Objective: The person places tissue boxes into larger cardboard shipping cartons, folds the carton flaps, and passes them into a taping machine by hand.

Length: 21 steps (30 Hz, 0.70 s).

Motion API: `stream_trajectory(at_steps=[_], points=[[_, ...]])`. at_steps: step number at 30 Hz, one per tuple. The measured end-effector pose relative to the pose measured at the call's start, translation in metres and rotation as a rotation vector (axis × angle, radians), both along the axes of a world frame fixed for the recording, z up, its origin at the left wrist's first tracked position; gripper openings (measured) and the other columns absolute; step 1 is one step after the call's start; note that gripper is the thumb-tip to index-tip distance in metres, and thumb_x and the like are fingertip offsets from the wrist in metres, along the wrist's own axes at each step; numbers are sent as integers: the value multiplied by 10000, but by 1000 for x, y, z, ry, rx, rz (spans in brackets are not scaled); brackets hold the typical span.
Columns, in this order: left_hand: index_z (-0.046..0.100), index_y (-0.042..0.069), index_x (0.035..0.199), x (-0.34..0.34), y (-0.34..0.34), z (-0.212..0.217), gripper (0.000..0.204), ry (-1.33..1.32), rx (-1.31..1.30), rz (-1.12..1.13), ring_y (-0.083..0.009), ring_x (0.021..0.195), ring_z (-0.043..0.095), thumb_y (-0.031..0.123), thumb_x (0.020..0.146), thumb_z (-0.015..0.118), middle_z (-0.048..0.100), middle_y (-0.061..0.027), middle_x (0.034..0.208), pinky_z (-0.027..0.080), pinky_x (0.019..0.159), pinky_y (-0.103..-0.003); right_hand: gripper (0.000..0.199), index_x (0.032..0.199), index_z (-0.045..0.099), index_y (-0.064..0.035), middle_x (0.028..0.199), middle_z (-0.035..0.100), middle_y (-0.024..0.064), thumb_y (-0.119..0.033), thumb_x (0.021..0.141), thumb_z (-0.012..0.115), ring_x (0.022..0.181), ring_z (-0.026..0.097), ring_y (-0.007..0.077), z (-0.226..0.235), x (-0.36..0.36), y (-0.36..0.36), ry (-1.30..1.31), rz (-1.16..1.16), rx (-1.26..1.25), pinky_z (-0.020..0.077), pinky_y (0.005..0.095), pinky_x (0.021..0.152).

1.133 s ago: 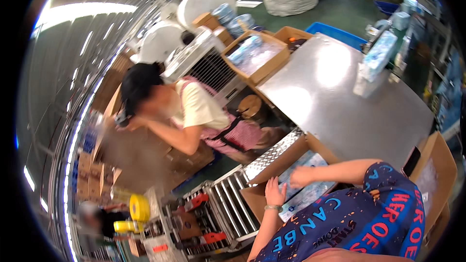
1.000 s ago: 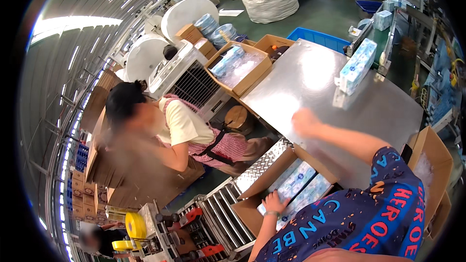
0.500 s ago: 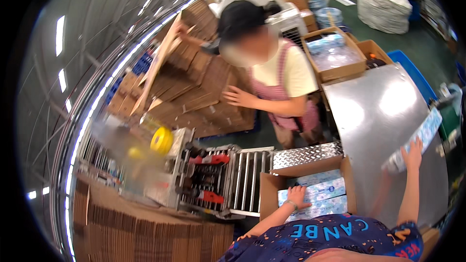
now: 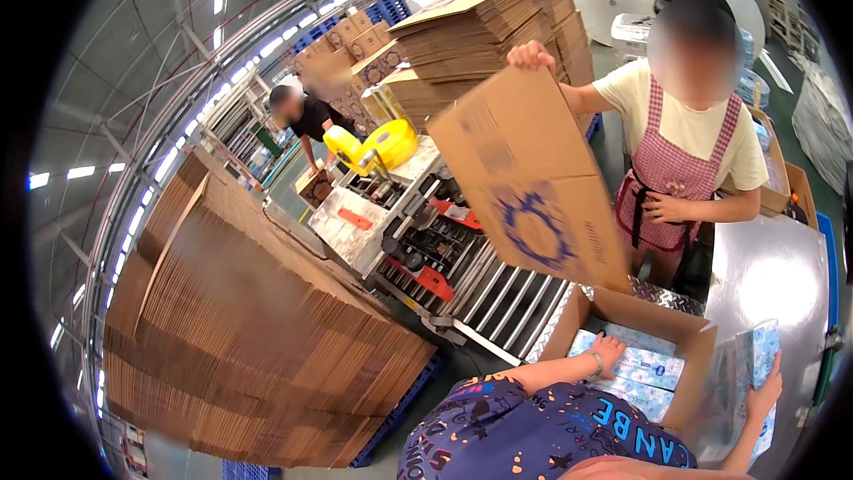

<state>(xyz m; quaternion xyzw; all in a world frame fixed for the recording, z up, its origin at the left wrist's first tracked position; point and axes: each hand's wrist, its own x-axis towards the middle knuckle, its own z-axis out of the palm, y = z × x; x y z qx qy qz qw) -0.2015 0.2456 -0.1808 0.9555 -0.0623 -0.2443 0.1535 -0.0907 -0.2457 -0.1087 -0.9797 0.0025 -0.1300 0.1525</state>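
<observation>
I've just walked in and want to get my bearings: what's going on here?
The person's left hand rests on blue-and-white packs inside an open cardboard box. Their right hand is against another such pack on the metal table. Across from them, a co-worker holds up a flattened carton by its upper edge.

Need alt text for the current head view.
A person's left hand rests on blue-and-white wrapped packs inside an open brown cardboard box; the right hand is against another such pack at a shiny metal table. Opposite, a co-worker in a pink checked apron holds up a flat brown cardboard carton.
</observation>
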Motion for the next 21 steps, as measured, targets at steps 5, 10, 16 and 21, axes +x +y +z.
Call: stream_trajectory(at_steps=[5, 10, 16, 21], points=[[361, 84, 1496, -11, 14, -12, 1083, -84, -41, 1, -363, 1381, 391, 405, 606, 890, 473, -201, 1410, 215, 1190, -556, 911, 1570, 295, -85, 1426, 468, 240, 65, 746, 653, 1277, 465, 409, 104, -35, 91, -439, 234, 12, 341, 472, 1094], [337, 101, 1524, -11, 18, 14, 1104, 15, 80, 33, -362, 1390, 387, 471, 633, 874, 458, -192, 1452, 202, 1186, -574, 795, 1499, 284, -15, 1478, 396, 210, -69, 821, 696, 1355, 404, 330, 107, -79, 165, -168, 574, 551, 300, 450, 1132], [355, 21, 1509, -27, 32, 9, 1090, -24, 174, 9, -324, 1439, 330, 529, 663, 817, 383, -154, 1543, 192, 1173, -585, 658, 1340, 546, -141, 1311, 483, 270, -39, 714, 721, 1213, 478, 439, 65, -51, 284, -40, 919, 60, 317, 562, 1100], [401, 11, 1469, -21, 34, 36, 905, 56, 105, 85, -289, 1298, 455, 421, 751, 769, 512, -148, 1353, 328, 1110, -454, 727, 1424, 527, -200, 1534, 372, 193, -214, 750, 796, 1461, 304, 343, -5, -33, 309, 261, 980, -249, 178, 598, 1196]])
